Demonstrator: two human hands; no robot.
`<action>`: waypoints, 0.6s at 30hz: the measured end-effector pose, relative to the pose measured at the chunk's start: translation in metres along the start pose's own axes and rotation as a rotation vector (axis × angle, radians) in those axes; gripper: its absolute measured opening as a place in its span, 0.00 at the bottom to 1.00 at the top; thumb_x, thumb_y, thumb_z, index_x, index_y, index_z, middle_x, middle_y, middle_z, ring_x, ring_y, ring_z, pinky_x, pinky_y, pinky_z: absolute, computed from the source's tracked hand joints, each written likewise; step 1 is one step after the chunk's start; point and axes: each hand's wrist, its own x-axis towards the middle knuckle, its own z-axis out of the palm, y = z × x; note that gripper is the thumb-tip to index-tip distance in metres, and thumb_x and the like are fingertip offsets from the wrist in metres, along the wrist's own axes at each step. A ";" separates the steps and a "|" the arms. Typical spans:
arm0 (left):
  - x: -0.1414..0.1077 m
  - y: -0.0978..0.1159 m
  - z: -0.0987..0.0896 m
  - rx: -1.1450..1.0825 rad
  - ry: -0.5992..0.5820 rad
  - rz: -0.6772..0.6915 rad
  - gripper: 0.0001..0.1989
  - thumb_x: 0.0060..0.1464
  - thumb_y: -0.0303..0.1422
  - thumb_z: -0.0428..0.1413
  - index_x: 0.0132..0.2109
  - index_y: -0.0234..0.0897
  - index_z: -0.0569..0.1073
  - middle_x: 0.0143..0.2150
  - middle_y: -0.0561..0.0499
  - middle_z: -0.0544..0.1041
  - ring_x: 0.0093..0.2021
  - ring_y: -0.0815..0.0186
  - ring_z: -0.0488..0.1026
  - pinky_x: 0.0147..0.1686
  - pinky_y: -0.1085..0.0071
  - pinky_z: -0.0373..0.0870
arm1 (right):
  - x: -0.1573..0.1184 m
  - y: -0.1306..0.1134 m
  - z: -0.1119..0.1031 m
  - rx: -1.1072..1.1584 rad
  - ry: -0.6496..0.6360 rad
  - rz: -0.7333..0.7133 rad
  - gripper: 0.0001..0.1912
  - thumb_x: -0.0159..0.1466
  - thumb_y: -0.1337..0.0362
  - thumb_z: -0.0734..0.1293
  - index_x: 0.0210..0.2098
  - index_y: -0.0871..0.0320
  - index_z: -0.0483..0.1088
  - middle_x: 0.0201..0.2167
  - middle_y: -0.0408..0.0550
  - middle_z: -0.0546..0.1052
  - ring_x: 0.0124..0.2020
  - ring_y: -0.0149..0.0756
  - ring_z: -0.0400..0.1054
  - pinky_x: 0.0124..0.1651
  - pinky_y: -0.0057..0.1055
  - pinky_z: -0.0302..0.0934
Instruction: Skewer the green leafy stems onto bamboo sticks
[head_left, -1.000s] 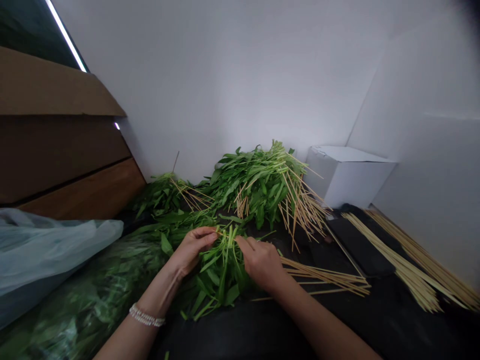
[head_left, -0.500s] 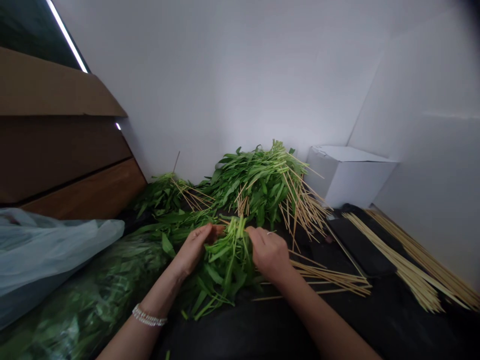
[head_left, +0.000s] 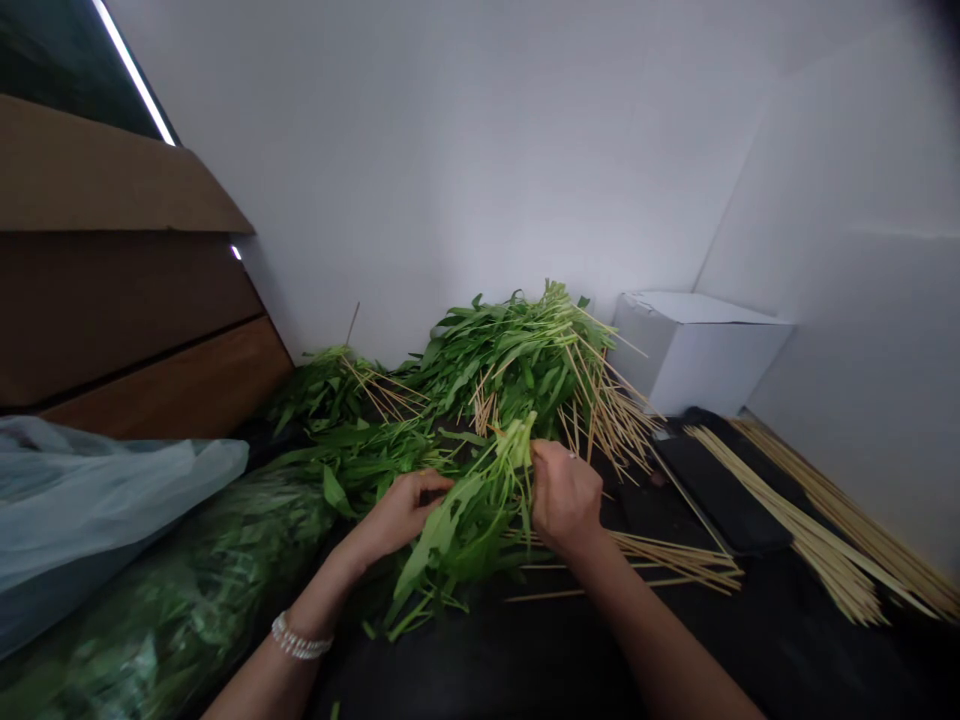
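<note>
A loose bunch of water spinach [head_left: 469, 530] with long pale stems and green leaves lies between my hands on a dark surface. My right hand [head_left: 566, 497] grips stems at the bunch's upper right side. My left hand [head_left: 405, 508] presses closed fingers against its left side, and the stems inside that grip are hidden. Behind them rises a heap of greens mixed with thin bamboo skewers [head_left: 525, 370]. Further skewers [head_left: 660, 560] lie loose just right of my right wrist.
A white box [head_left: 697, 350] stands in the corner by white walls. A black mat [head_left: 720, 490] and long bundled skewers [head_left: 817, 530] lie at right. A plastic bag of greens [head_left: 97, 510] and stacked brown panels [head_left: 135, 290] fill the left.
Both hands have shifted right and drawn apart slightly. The bunch has turned, with its leafy top now standing higher between them.
</note>
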 end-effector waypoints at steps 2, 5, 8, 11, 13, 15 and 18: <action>0.001 -0.001 -0.003 0.052 -0.031 0.033 0.06 0.49 0.31 0.57 0.30 0.36 0.79 0.31 0.52 0.75 0.32 0.66 0.70 0.33 0.73 0.66 | 0.001 -0.002 0.000 0.013 0.000 -0.015 0.11 0.67 0.72 0.54 0.44 0.61 0.65 0.28 0.47 0.74 0.28 0.33 0.69 0.33 0.28 0.59; 0.003 -0.008 -0.004 0.068 0.023 0.036 0.07 0.50 0.31 0.57 0.34 0.36 0.80 0.34 0.50 0.75 0.33 0.65 0.70 0.33 0.72 0.65 | 0.001 -0.004 0.001 0.037 -0.033 -0.044 0.11 0.67 0.72 0.54 0.44 0.62 0.65 0.27 0.47 0.74 0.27 0.32 0.68 0.32 0.27 0.58; 0.007 -0.020 -0.005 0.066 0.202 0.012 0.09 0.53 0.34 0.56 0.36 0.36 0.80 0.34 0.48 0.75 0.32 0.65 0.71 0.34 0.70 0.66 | -0.001 -0.006 0.004 0.056 -0.096 -0.093 0.13 0.67 0.72 0.53 0.44 0.62 0.66 0.27 0.47 0.74 0.27 0.32 0.67 0.32 0.28 0.58; 0.009 -0.030 -0.008 0.073 0.386 0.007 0.11 0.55 0.35 0.54 0.41 0.36 0.79 0.35 0.47 0.76 0.35 0.63 0.72 0.36 0.68 0.67 | -0.004 -0.008 0.008 0.050 -0.166 -0.136 0.14 0.66 0.72 0.52 0.44 0.63 0.67 0.27 0.47 0.73 0.25 0.31 0.66 0.31 0.28 0.56; 0.010 -0.034 -0.012 0.129 0.463 0.010 0.15 0.56 0.34 0.53 0.48 0.36 0.77 0.36 0.47 0.75 0.35 0.62 0.72 0.37 0.67 0.67 | -0.006 -0.009 0.010 0.030 -0.244 -0.143 0.15 0.66 0.72 0.52 0.44 0.64 0.68 0.26 0.46 0.73 0.25 0.31 0.65 0.30 0.28 0.55; 0.010 -0.037 -0.014 0.213 0.494 0.009 0.16 0.56 0.33 0.52 0.48 0.36 0.77 0.35 0.47 0.74 0.35 0.62 0.71 0.38 0.66 0.67 | -0.008 -0.011 0.013 -0.012 -0.373 -0.128 0.14 0.65 0.73 0.54 0.44 0.62 0.68 0.27 0.45 0.73 0.25 0.31 0.65 0.30 0.28 0.53; 0.009 -0.041 -0.015 0.308 0.474 -0.014 0.11 0.54 0.34 0.53 0.36 0.36 0.80 0.32 0.47 0.73 0.33 0.62 0.71 0.36 0.66 0.67 | -0.010 -0.013 0.015 -0.096 -0.599 -0.080 0.14 0.61 0.73 0.58 0.44 0.60 0.68 0.28 0.45 0.74 0.26 0.31 0.66 0.29 0.28 0.51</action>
